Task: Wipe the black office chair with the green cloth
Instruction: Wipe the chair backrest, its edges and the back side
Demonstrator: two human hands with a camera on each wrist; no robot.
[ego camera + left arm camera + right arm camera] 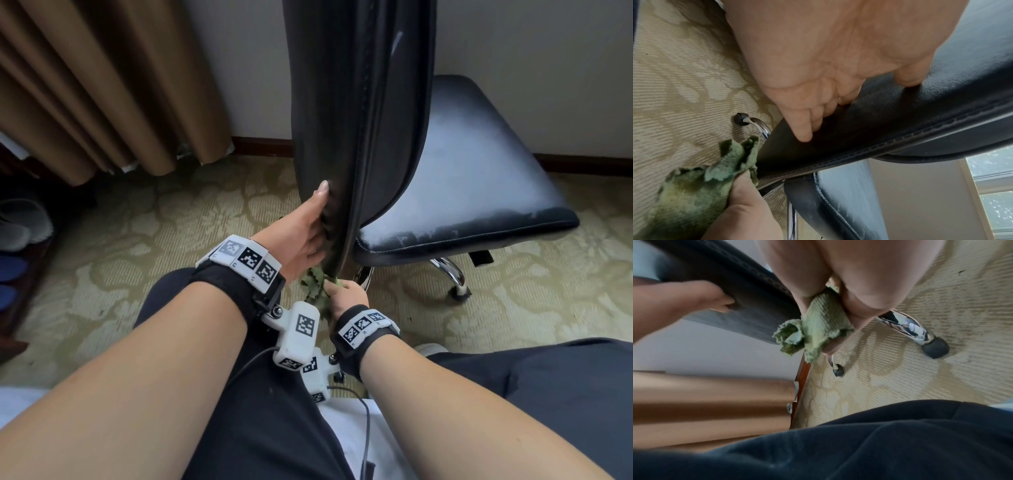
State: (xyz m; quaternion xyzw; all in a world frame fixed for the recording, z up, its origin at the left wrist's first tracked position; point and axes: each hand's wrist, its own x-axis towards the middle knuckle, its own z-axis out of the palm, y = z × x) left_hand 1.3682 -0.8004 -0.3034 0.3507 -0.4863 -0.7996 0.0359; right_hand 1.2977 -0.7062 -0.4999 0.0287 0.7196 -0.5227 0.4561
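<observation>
Left hand (308,236) gripped the chair's backrest (356,137) steady; right hand (346,296), at six o'clock below, clutched the green cloth (313,286) — best pressed flat, swept upward.

The head view looks forward and down over both forearms at the chair backrest (359,120) and carpet (171,212). The left wrist view sits close under the left hand (828,65), the right wrist view under the right hand (849,280); both share the green cloth (694,186) at the backrest's lower edge.
</observation>
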